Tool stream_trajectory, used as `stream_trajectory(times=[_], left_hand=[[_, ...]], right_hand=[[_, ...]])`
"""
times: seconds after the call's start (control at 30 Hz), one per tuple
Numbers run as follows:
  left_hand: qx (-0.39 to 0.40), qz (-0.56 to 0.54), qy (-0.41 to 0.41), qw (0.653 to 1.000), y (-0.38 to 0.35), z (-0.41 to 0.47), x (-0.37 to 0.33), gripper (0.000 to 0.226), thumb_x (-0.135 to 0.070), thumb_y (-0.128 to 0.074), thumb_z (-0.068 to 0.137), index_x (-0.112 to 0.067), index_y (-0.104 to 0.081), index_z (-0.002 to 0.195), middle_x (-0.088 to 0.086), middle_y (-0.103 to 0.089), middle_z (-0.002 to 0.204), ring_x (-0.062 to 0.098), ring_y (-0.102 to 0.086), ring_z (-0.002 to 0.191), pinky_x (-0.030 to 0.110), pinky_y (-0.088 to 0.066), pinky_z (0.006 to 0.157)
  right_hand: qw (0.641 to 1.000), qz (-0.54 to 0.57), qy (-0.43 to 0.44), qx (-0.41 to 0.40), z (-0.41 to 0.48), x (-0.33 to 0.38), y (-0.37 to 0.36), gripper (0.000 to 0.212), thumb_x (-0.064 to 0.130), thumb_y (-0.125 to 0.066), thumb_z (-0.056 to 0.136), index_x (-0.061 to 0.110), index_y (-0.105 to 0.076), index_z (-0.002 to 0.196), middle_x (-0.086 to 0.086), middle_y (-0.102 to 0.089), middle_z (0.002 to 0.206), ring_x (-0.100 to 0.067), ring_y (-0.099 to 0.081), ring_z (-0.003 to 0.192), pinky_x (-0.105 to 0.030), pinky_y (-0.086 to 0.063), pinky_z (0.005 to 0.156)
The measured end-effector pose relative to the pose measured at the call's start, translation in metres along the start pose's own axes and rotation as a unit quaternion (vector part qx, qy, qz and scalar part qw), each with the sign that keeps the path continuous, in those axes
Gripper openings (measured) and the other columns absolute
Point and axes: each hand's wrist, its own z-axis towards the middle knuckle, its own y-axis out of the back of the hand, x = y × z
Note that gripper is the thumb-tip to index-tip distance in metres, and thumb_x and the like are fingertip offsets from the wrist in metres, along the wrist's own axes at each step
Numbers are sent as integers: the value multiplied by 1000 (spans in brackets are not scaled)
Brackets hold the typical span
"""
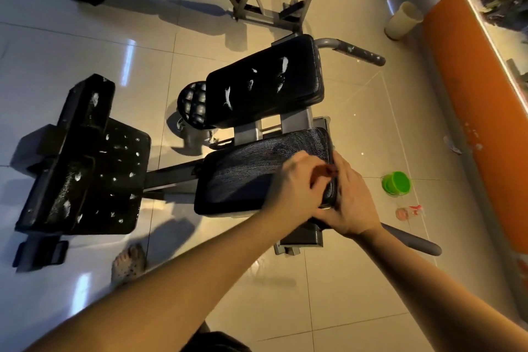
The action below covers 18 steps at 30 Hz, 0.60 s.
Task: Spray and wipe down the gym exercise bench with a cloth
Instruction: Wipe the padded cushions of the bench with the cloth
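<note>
A: Bench pad point(245, 180) — position, axis?
B: Frame centre. Long axis roughly 9-to-3 o'clock, with the 3 end tipped slightly toward 2.
A: Hands?
B: Both are at its 3 o'clock end. Right hand point(353, 200) has fingers straight, flat on the side. Left hand point(295, 180) has fingers curled over the edge — contents: cannot tell.

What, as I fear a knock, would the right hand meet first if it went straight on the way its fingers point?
Likely the grey metal frame just past the corner of the near pad; the right hand points along that pad's edge. Depth is unclear.
</note>
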Motion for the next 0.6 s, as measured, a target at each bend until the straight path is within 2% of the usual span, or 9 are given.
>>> stream_trajectory(times=[0.07,0.1,0.17,0.27,0.3,0.37,0.43,0.53,0.6], left_hand=[[5,-2,-26,1000,4,-9,8,15,-26,-65,97,-20,-67,111,-9,-55,105,7,-55,94,14,-42,78],[-3,1,-8,1000,11,-12,24,10,-26,-66,96,-21,-66,105,-10,-55,101,5,-55,90,13,-40,74],[-47,27,78,995,31,-14,72,5,-24,-70,93,-23,-66,96,-8,-57,94,7,-57,85,16,-42,70],[-110,52,253,960,69,-10,134,7,-22,-72,93,-16,-70,96,2,-67,88,25,-67,87,29,-45,65],[-115,53,280,952,72,-6,138,9,-23,-72,93,-14,-71,97,4,-69,88,27,-67,88,29,-44,66],[-113,28,258,959,59,4,115,10,-24,-73,92,-15,-72,93,3,-69,83,25,-67,82,29,-44,64],[-92,-1,176,980,33,12,72,10,-29,-73,90,-19,-71,91,-1,-67,85,19,-65,81,29,-49,64],[-32,-7,70,997,2,1,14,12,-30,-70,93,-20,-70,101,-7,-59,98,8,-55,89,14,-38,69],[-12,2,23,1000,4,-15,11,13,-27,-69,95,-19,-69,105,-9,-57,100,4,-53,89,11,-36,70]], right_hand=[[1000,3,-1,0,0,-1,0,121,71,-79,72,9,-23,160,-4,-48,150,-21,-51,134,-46,-45,108],[1000,2,0,-2,0,-1,0,122,72,-79,71,10,-22,160,-4,-46,152,-20,-50,136,-46,-44,110],[1000,1,1,-3,2,0,1,127,75,-79,69,12,-18,162,-3,-40,158,-20,-44,143,-46,-41,114],[1000,2,5,-1,3,-1,1,127,74,-79,70,13,-16,162,-1,-39,159,-19,-42,144,-46,-40,115],[1000,2,7,-1,3,-1,0,127,74,-80,70,13,-16,162,-1,-38,160,-19,-42,144,-46,-40,116],[1000,1,6,0,2,-2,0,128,74,-79,70,13,-15,163,-2,-36,161,-19,-40,146,-46,-39,116],[1000,-1,4,-2,2,1,1,128,74,-80,70,13,-15,162,-2,-37,161,-19,-40,146,-46,-39,116],[1000,17,8,-2,4,3,2,124,70,-82,70,11,-21,161,-1,-42,157,-18,-44,142,-45,-42,113],[1000,19,4,0,4,1,1,125,71,-81,70,11,-19,161,-2,-41,158,-19,-44,142,-46,-42,112]])
